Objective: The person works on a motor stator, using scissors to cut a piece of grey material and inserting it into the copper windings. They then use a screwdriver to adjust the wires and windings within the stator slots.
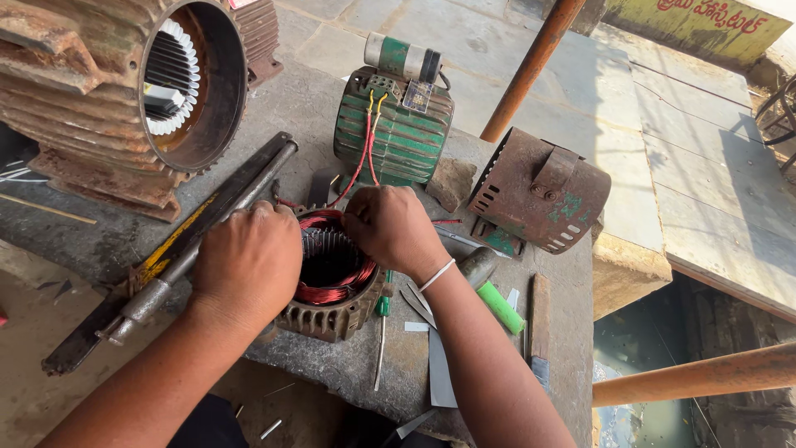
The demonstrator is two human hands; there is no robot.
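Note:
A small motor stator [336, 286] with a ribbed metal housing and red copper windings lies on the stone slab [348, 365]. My left hand [247, 264] rests on its left rim, fingers curled over the edge. My right hand [391, 226] presses down on the windings at the upper right rim, fingers bent into the bore. Red and yellow wires [365, 149] run from the stator up to a green motor body [396, 124] behind it. Whether either hand pinches a wire is hidden.
A large rusty motor housing [124, 91] stands at the upper left. A long metal bar [178, 241] lies diagonally at left. A rusty fan cover [539, 191] sits at right. A screwdriver [381, 340], a green tube [500, 307] and paper strips lie near the slab's front edge.

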